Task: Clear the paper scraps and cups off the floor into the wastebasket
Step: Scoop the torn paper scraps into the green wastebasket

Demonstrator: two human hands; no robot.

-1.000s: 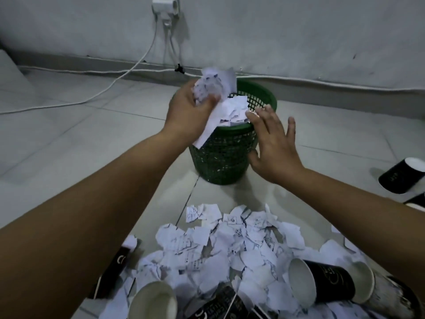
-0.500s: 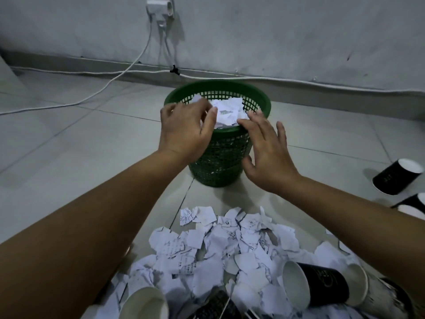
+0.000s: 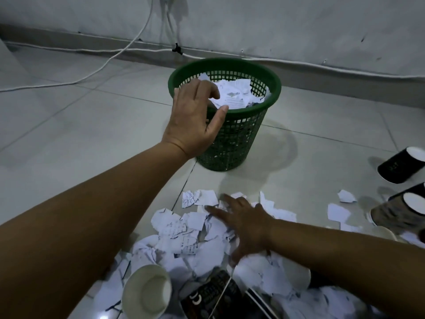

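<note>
A green mesh wastebasket (image 3: 239, 134) stands on the tiled floor, with white paper scraps (image 3: 234, 95) inside it. My left hand (image 3: 195, 118) hovers at its near left rim, fingers relaxed and holding nothing. My right hand (image 3: 243, 222) lies low over the pile of torn paper scraps (image 3: 184, 238) on the floor in front of the basket, fingers spread and touching the pieces. Black paper cups lie in the pile: one with its white inside showing (image 3: 147, 293), another flattened black one (image 3: 211, 298) beside it.
More black cups (image 3: 400, 166) lie at the right, with another (image 3: 400, 212) below, and loose scraps (image 3: 338, 212) near them. White cables (image 3: 92, 72) run along the floor and up the wall behind the basket. Open tiled floor lies to the left.
My left hand let its scraps fall into the basket and now holds nothing. My right hand dropped from beside the basket down onto the floor pile. The view tilted down.
</note>
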